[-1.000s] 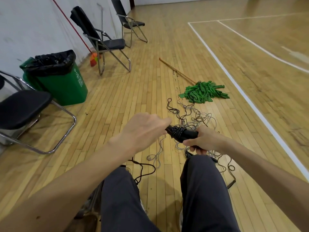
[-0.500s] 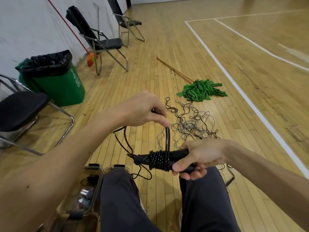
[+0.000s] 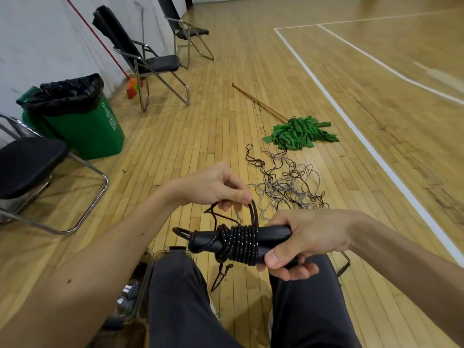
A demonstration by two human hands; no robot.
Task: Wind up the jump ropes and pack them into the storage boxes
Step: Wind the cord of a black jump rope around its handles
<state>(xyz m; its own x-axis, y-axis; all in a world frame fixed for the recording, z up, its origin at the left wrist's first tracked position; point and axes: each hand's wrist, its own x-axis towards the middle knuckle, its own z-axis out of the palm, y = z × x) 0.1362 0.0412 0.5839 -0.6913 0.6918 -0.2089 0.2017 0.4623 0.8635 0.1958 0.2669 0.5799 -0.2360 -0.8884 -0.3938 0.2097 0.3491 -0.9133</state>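
Note:
My right hand (image 3: pixel 302 243) grips the black handles of a jump rope (image 3: pixel 237 241), held level above my knees, with several turns of black cord wound round them. Just above the coil, my left hand (image 3: pixel 218 185) pinches a loop of that cord between thumb and fingers. A tangle of black and grey jump ropes (image 3: pixel 286 184) lies on the wooden floor beyond my hands. A clear storage box (image 3: pixel 136 285) with some items inside sits on the floor by my left leg, partly hidden by my arm and thigh.
A green mop (image 3: pixel 298 134) with a wooden pole lies past the tangle. A green bin (image 3: pixel 82 121) with a black liner stands at left, a black folding chair (image 3: pixel 27 167) beside it, two more chairs (image 3: pixel 150 64) by the wall. White court lines (image 3: pixel 364 136) run at right.
My hands came down and closer to my knees. The left hand carried the cord round the handles, adding turns to the coil, and now holds a short loop just above it.

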